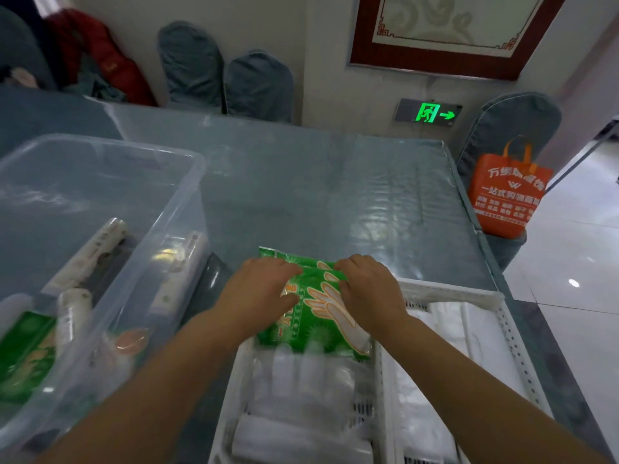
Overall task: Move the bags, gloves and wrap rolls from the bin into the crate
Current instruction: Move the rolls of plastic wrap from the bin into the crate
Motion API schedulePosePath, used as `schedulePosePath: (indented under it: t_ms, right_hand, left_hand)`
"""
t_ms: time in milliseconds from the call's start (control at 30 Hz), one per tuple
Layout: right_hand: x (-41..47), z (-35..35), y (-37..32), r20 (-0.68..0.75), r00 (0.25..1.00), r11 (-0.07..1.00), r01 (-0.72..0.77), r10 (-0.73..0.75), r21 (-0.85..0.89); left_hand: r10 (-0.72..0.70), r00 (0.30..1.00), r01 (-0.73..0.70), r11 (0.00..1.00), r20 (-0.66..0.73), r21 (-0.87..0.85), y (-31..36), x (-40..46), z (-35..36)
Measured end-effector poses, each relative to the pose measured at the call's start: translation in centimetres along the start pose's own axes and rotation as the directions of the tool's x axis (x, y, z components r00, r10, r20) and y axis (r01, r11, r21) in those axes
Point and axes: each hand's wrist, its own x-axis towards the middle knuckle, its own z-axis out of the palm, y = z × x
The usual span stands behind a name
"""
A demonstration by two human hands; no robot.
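Observation:
A green glove packet (315,316) lies over the far end of the white crate (502,316), in its left compartment. My left hand (258,289) grips the packet's left edge and my right hand (368,289) grips its right edge. White folded bags (301,380) fill the crate's left compartment below the packet, and more white bags (469,329) lie in the right compartment. The clear plastic bin (160,229) stands at the left. It holds white wrap rolls (87,256), another roll (181,269) and a second green glove packet (23,356).
The table (335,195) has a shiny plastic cover. Covered chairs (258,85) stand beyond its far edge. An orange shopping bag (505,195) sits on a chair at the right. A red jacket (107,61) hangs at the back left.

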Motion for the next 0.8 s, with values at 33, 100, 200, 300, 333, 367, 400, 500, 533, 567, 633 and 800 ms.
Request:
schedulePosePath:
  t_ms: [33, 100, 200, 300, 333, 367, 400, 500, 533, 567, 633, 800]
  right_hand:
    - [0.2, -0.8, -0.8, -0.026, 0.999, 1.0, 0.026, -0.026, -0.008]
    - [0.8, -2.3, -2.5, -0.073, 0.995, 0.998, 0.066, -0.068, -0.021]
    - [1.9, -4.3, -5.8, -0.142, 0.983, 0.993, 0.116, -0.114, 0.01]
    - [3.2, -5.8, -9.7, -0.199, 0.971, 0.988, 0.147, -0.136, 0.046]
    - [3.7, -6.1, -11.2, -0.208, 0.967, 0.986, 0.159, -0.146, 0.047]
    - [4.3, -6.2, -12.8, -0.216, 0.963, 0.984, 0.173, -0.159, 0.043]
    - [4.9, -6.3, -14.5, -0.224, 0.959, 0.982, 0.187, -0.175, 0.038]
    - [7.4, -5.6, -20.3, -0.242, 0.949, 0.974, 0.22, -0.201, 0.054]
    - [8.3, -5.2, -22.4, -0.242, 0.948, 0.971, 0.231, -0.209, 0.068]
    - [9.1, -4.6, -24.6, -0.234, 0.947, 0.966, 0.243, -0.218, 0.083]
    - [10.9, -3.1, -28.8, -0.202, 0.949, 0.958, 0.267, -0.243, 0.104]
    - [16.0, 3.6, -37.4, 0.058, 0.978, 0.978, 0.195, -0.199, 0.073]
  left_hand:
    - [-0.001, 1.0, 0.0, 1.0, -0.029, -0.013, 0.0, -0.4, -1.6]
    - [0.015, 0.997, -0.018, 0.999, -0.082, -0.031, -0.4, -1.2, -4.8]
    - [0.026, 0.991, -0.029, 0.999, -0.134, -0.015, -1.7, -3.2, -8.9]
    - [0.042, 0.983, -0.034, 0.998, -0.18, 0.049, -4.3, -5.7, -12.1]
    - [0.042, 0.981, -0.029, 0.997, -0.192, 0.068, -5.5, -6.6, -13.1]
    - [0.037, 0.979, -0.021, 0.996, -0.201, 0.082, -7.1, -7.5, -14.0]
    - [0.028, 0.978, -0.009, 0.995, -0.205, 0.096, -8.8, -8.3, -14.8]
    - [-0.027, 0.982, 0.05, 0.992, -0.189, 0.118, -15.3, -10.7, -17.1]
    - [-0.052, 0.982, 0.074, 0.991, -0.18, 0.115, -17.7, -11.6, -17.8]
    - [-0.073, 0.982, 0.093, 0.989, -0.174, 0.115, -19.9, -12.5, -18.4]
    - [-0.086, 0.983, 0.109, 0.985, -0.164, 0.134, -24.4, -14.3, -19.4]
    - [-0.105, 0.99, 0.122, 0.975, -0.1, 0.185, -33.8, -17.4, -20.9]
